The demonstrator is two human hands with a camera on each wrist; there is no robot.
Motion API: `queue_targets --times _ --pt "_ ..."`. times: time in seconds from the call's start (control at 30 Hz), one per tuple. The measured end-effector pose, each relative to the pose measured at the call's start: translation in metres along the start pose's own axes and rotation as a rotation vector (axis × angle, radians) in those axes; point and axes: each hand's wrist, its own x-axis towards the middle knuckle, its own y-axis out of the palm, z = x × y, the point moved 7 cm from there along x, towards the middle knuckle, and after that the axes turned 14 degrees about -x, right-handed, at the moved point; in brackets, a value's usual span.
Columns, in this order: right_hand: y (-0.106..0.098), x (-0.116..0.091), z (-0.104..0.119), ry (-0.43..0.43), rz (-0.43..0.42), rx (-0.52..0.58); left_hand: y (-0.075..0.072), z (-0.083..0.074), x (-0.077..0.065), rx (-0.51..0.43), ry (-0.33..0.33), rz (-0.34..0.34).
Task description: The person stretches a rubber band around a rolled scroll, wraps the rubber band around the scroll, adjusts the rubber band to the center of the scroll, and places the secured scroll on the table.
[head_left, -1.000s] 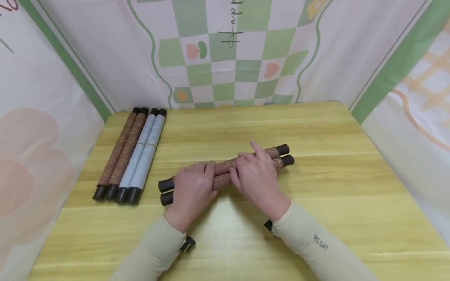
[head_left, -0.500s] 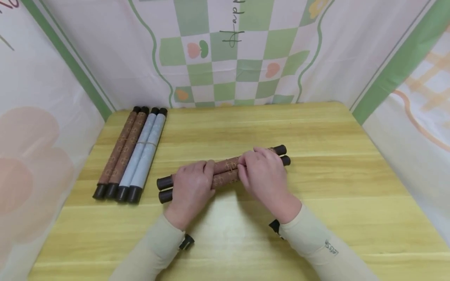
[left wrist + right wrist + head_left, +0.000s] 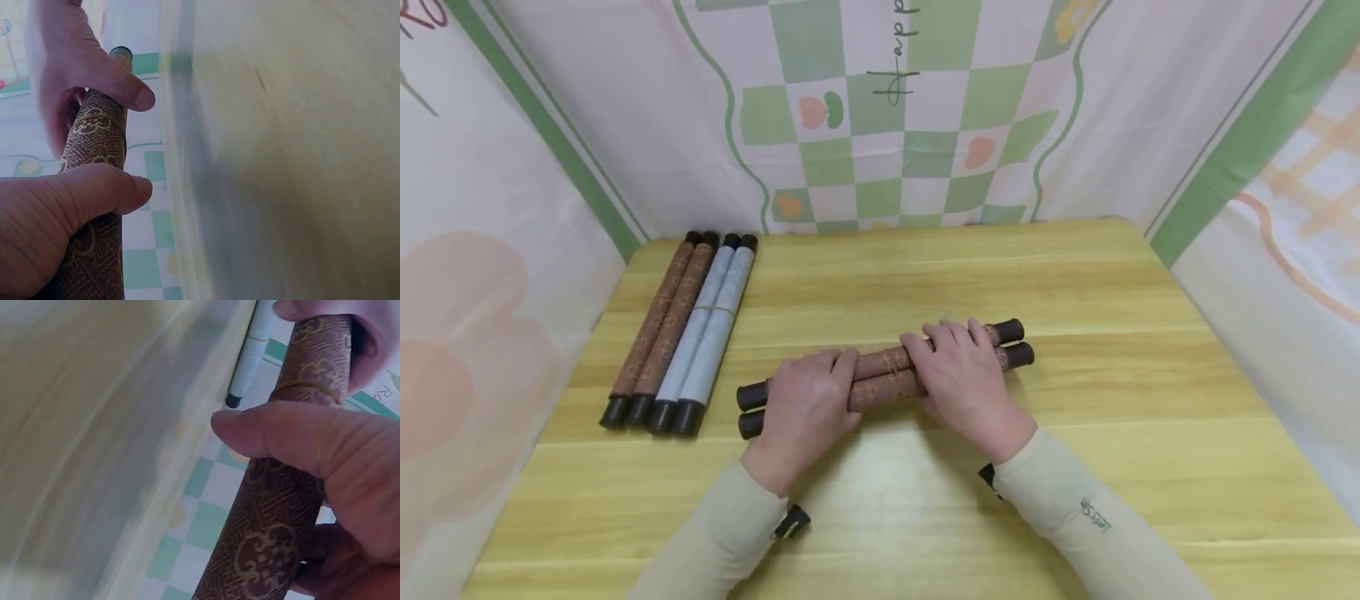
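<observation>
Two brown patterned scrolls (image 3: 887,377) with black end knobs lie side by side across the middle of the table, slightly slanted. A thin band (image 3: 306,385) runs round them near their middle, between the hands. My left hand (image 3: 811,400) grips the pair near its left end, its thumb on the near side. Further right, my right hand (image 3: 964,383) holds the same pair, fingers over the top and thumb (image 3: 269,428) along the near side. Both wrist views show one scroll's brocade surface close up; the hands hide parts of both scrolls.
At the left of the wooden table (image 3: 1075,517), two more brown scrolls (image 3: 666,321) lie parallel to two light blue scrolls (image 3: 713,321). A band crosses the blue pair. Printed curtains (image 3: 902,150) stand behind and at both sides of the table.
My right hand has shifted from pinching near the middle band to laying its fingers over both scrolls. The scrolls moved slightly; my left hand has kept its grip.
</observation>
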Motion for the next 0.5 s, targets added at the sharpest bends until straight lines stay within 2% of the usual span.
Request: queue_targets --times 0.1,0.23,0.5 --pt "0.006 0.0 0.001 -0.012 0.015 -0.023 0.002 -0.001 -0.002 -0.024 0.006 0.015" --pt "0.013 0.0 0.001 -0.023 0.076 -0.035 0.006 -0.002 -0.004 -0.041 0.019 0.06" --pt "0.015 0.0 -0.003 -0.054 0.091 -0.026 0.011 0.003 -0.007 -0.132 -0.015 0.261"
